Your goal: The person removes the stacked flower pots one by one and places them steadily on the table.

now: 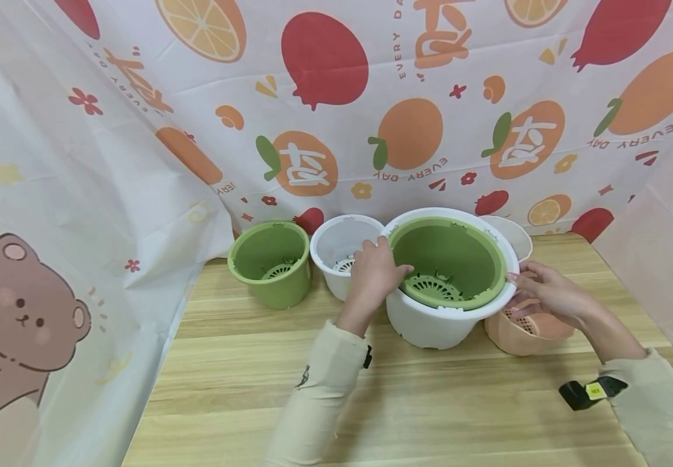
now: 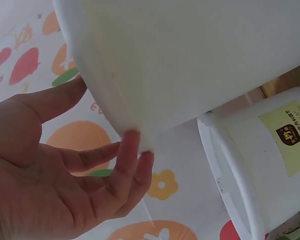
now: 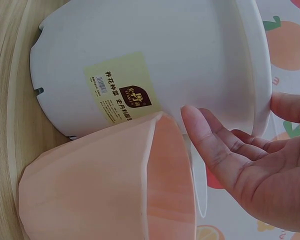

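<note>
A large white flowerpot (image 1: 429, 324) with a green flowerpot (image 1: 447, 259) nested inside it stands between my two hands. My left hand (image 1: 374, 269) grips the white rim from the left, thumb over the top edge and fingers outside, under the lip. On the opposite side, my right hand (image 1: 552, 295) holds the rim between thumb and fingers. A yellow label (image 3: 122, 90) shows on the white pot's side in the right wrist view. Whether its base touches the table is unclear.
A smaller green pot (image 1: 280, 295) and a smaller white pot (image 1: 324, 256) stand to the left. At right, a peach pot (image 1: 517, 340) sits close against the large pot, with a white pot (image 1: 514, 237) behind. A fruit-print cloth (image 1: 354, 143) hangs behind the wooden table (image 1: 429, 402).
</note>
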Demonstrator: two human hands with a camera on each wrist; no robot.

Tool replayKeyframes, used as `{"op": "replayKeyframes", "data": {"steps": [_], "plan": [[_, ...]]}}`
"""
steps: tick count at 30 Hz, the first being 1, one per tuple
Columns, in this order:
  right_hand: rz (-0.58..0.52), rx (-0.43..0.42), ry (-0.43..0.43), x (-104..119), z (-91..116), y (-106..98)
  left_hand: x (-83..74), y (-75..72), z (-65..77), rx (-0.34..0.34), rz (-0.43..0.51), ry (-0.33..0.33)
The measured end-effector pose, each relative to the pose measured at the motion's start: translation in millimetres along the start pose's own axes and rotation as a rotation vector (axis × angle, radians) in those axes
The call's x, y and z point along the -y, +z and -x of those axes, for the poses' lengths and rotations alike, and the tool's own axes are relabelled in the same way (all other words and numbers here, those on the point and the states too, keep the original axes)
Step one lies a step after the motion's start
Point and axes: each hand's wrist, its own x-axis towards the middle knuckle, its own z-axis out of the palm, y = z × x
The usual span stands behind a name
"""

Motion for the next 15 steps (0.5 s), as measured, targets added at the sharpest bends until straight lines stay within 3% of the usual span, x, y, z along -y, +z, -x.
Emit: {"op": "replayKeyframes", "data": {"steps": [15], "plan": [[0.000,-0.005,0.010,-1,-1,0,-13.0,9.6,-0.1,-0.046,-0.237,0.025]]}}
